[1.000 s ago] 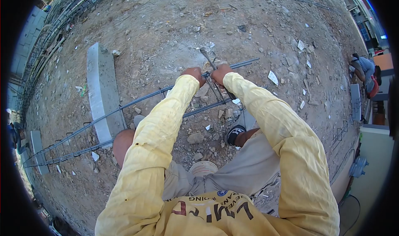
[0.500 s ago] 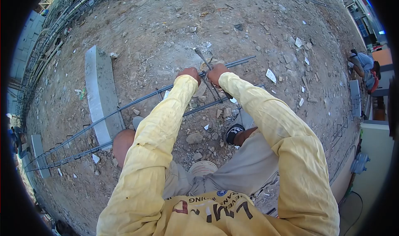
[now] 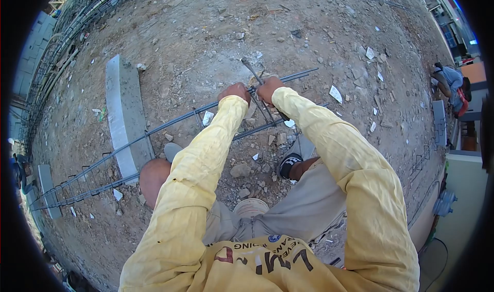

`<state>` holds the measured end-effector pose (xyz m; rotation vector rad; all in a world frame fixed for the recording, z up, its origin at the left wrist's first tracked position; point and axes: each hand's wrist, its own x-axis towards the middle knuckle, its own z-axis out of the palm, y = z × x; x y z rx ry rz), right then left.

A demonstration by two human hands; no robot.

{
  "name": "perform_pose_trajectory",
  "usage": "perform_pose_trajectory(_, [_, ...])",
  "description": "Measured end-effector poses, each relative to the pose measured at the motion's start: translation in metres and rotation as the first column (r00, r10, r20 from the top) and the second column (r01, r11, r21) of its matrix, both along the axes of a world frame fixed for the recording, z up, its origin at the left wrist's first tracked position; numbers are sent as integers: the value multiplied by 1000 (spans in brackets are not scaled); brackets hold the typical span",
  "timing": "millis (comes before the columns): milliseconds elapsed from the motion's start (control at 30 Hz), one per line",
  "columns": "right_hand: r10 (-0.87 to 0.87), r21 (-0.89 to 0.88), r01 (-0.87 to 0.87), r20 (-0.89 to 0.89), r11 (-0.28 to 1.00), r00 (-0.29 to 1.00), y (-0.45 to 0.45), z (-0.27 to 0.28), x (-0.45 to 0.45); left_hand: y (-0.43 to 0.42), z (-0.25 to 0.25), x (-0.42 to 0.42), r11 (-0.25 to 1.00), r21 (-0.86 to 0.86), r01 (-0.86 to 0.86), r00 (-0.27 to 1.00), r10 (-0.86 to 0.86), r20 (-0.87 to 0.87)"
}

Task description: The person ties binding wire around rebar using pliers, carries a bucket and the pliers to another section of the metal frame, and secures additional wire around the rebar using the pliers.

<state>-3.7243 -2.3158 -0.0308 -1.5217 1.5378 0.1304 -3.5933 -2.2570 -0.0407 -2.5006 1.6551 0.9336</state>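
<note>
A long rebar cage of thin steel bars with stirrups runs from the lower left to the centre. My left hand is closed at its upper bars, beside a stirrup; the fingertips are largely hidden. Just to the right, my right hand is wrapped round a slim dark metal tool, its shaft slanting up and left past the bars. The tool's exact kind does not show. Beneath my hands, stirrup legs reach down to the lower bars.
A concrete block supports the cage on the left, with a smaller block farther out. Rubble and white tile shards litter the dirt. My foot is below the cage. Another person is at far right, near a water jug.
Both hands stay at the same spot on the cage. My left hand has shifted very slightly, and the tool's tip has moved a little upward.
</note>
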Motion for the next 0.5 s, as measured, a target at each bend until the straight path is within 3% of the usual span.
perform_pose_trajectory(100, [59,-72,-60,-28,996,998,0,-8,0,4,7,-2,999,-44,-18,998,15,-60])
perform_pose_trajectory(200, [48,-51,-50,-40,997,998,0,-16,1,1,-10,6,990,-93,-105,969,80,-233])
perform_pose_trajectory(300, [41,-80,-47,-78,996,996,-2,-19,3,-9,-40,20,982,-176,-71,891,-17,-454])
perform_pose_trajectory(367, [206,-115,-213,-69,970,976,-6,-22,0,-5,-34,21,979,-196,-60,885,-39,-464])
perform_pose_trajectory(433, [215,-81,-219,-56,972,975,-3,-8,2,4,-15,17,970,-236,-59,906,-47,-420])
perform_pose_trajectory(500, [68,26,-67,-52,997,996,3,22,2,15,-3,9,953,-295,-67,945,-34,-325])
